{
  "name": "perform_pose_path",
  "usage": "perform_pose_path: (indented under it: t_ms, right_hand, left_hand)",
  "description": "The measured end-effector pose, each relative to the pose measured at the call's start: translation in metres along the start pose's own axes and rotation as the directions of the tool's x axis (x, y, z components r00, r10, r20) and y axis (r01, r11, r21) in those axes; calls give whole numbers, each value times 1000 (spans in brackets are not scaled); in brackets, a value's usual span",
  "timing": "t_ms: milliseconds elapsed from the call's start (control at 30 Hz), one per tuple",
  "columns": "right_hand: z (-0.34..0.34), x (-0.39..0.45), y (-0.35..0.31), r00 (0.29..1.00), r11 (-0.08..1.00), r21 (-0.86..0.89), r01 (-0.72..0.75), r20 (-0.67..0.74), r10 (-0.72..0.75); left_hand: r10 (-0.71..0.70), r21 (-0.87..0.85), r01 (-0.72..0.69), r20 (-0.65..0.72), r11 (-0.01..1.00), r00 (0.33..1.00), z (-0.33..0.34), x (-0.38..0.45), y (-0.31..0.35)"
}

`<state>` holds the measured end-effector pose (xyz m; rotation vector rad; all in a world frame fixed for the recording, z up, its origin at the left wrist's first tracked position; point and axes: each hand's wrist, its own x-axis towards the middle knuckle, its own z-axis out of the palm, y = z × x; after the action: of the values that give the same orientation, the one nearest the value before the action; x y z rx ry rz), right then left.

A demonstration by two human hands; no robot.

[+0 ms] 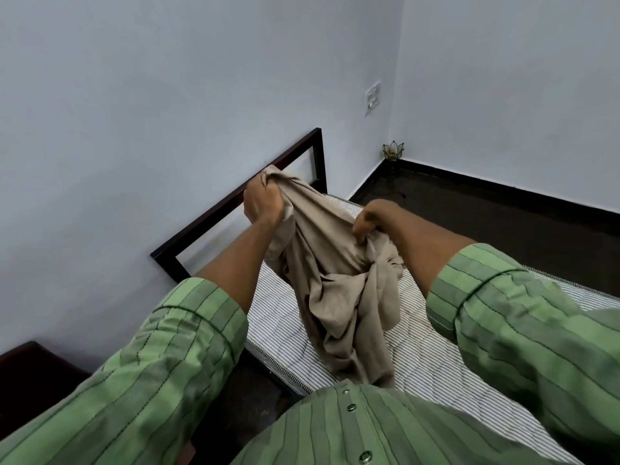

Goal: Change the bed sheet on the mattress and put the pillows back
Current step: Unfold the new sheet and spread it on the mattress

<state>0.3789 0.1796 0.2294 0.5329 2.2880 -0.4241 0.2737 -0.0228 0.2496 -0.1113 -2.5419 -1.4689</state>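
Left grip (263, 201): I see the fingers curled tight round a bunched corner of the beige sheet (339, 290), raised level with the headboard rail. Right grip (370, 221): lower and apart from the left, its fingers bent down and pinching a fold of the same sheet. Between and below the two grips the sheet hangs in crumpled folds, its lower end resting on the mattress (285, 330). The mattress, white with thin dark stripes, lies bare on a dark bed frame (235, 206) set against the pale wall. Both forearms emerge from green striped sleeves (174, 350). A switch plate (373, 97) sits on the wall; a small lotus-shaped holder (393, 151) stands in the floor corner.
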Motion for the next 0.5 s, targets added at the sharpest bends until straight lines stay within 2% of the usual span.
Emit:
perform_pose_path:
  t_ms: [33, 67, 100, 133, 167, 200, 233, 267, 300, 333, 367, 400, 433, 467, 500]
  right_hand:
    - [-4, 3, 2, 986, 1000, 15, 4, -169, -2]
    - [-5, 4, 3, 931, 997, 75, 9, -365, 19]
    - [-3, 5, 2, 818, 981, 194, 20, -567, 96]
    - [0, 9, 2, 676, 937, 342, 67, -707, 210]
    - [3, 10, 1, 548, 869, 473, 147, -770, 326]
    - [6, 11, -1, 500, 799, 561, 216, -766, 403]
    - [8, 15, -4, 544, 757, 591, 279, -747, 383]
    - [8, 17, -9, 640, 757, 570, 320, -719, 271]
    - [10, 16, -15, 772, 775, 544, 323, -625, 116]
    - [14, 14, -21, 872, 828, 478, 294, -488, -28]
    - [17, 10, -24, 930, 867, 422, 265, -349, -114]
    - [19, 9, -28, 959, 878, 414, 243, -240, -152]
    - [21, 9, -28, 964, 881, 410, 236, -211, -160]
    - [22, 11, -27, 959, 886, 391, 248, -231, -166]
    - [22, 14, -24, 955, 902, 351, 253, -240, -175]
  left_hand:
    - [-55, -21, 55, -19, 998, 998, 0, 2, -1]
    - [-111, -31, 110, -36, 993, 993, -1, 5, -2]
    - [-157, -26, 156, -26, 987, 987, -1, 10, -4]
    - [-172, -4, 172, 18, 985, 985, -2, 14, -6]
    - [-147, 35, 144, 98, 989, 984, -2, 18, -8]
    - [-94, 63, 83, 205, 995, 974, -3, 22, -12]
    - [-26, 65, 5, 323, 998, 946, -4, 25, -14]
    - [36, 39, -61, 460, 997, 887, -5, 26, -15]
    - [81, 22, -118, 595, 993, 800, -2, 26, -16]
    - [118, 30, -201, 719, 979, 685, 1, 23, -14]
    - [131, 76, -336, 823, 939, 553, 6, 16, -9]
    - [106, 140, -491, 891, 860, 441, 11, 9, -3]
    - [51, 209, -608, 923, 766, 381, 16, 1, 1]
    - [8, 279, -679, 922, 679, 387, 20, -7, 2]
    - [24, 331, -726, 902, 603, 431, 23, -12, 2]
